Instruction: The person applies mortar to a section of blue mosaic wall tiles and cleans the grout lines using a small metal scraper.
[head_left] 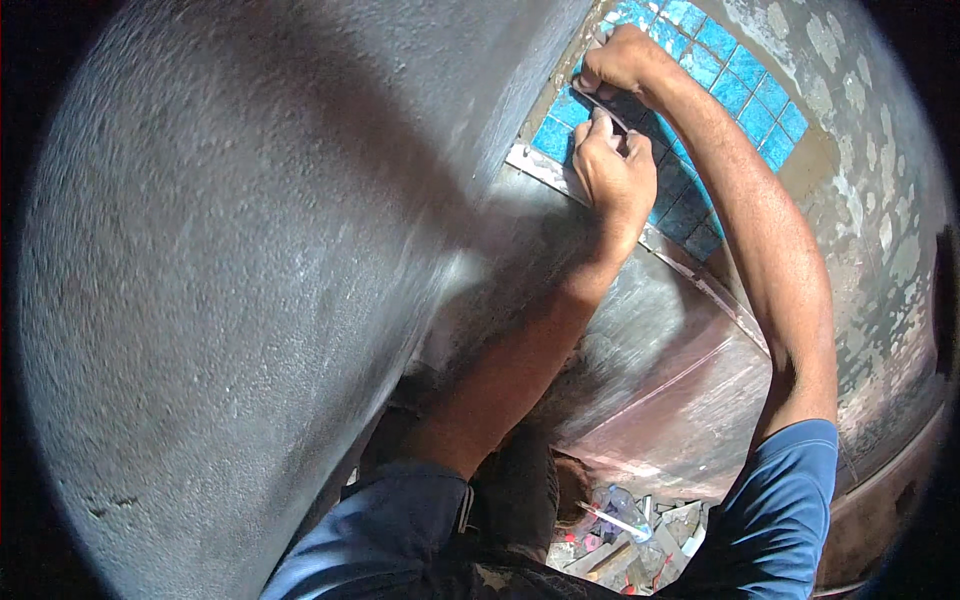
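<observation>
A patch of small blue mosaic tiles (745, 85) covers the grey wall at the upper right. My left hand (612, 172) and my right hand (622, 60) are both raised against its left edge. Between them they hold a thin flat strip (600, 103), dark with a light edge, laid slanting across the tiles. My left fingers pinch its lower end. My right fist closes on its upper end. A pale metal trim (545, 165) runs along the bottom edge of the tiles, just under my left hand.
A rough grey plastered wall (230, 280) bulges across the whole left side, close to my left arm. Blotchy bare plaster (880, 200) lies to the right of the tiles. Far below, tools and rubble (625, 540) lie on the ground.
</observation>
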